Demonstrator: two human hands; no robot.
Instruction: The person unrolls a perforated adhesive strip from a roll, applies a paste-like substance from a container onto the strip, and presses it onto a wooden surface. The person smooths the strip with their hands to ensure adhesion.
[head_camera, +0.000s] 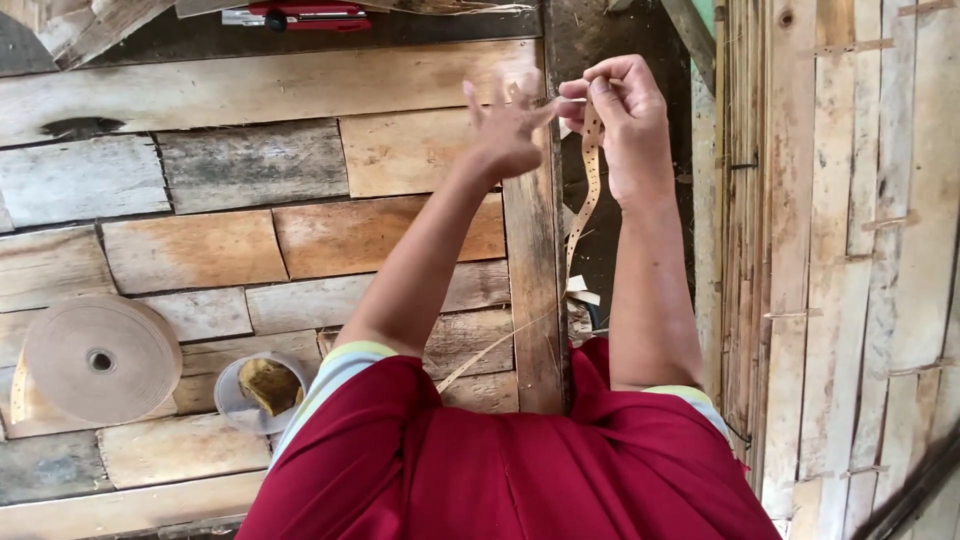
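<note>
- Above the plank table (250, 90), the right hand (625, 125) is pinching the top of a thin perforated strip (590, 180) between thumb and fingertips; the left hand (505, 135) is hovering beside it, fingers splayed, gripping nothing.
- Hanging loose between the forearms, the strip is risking a snag on the splintery plank edge or a slip from so light a pinch.
- Open room is lying leftward; the tape roll (100, 360) and plastic cup (260, 390) are sitting well apart.

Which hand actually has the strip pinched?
The right hand: its fingertips pinch the pale strip's top end. The left hand has fingers spread beside it.
</note>
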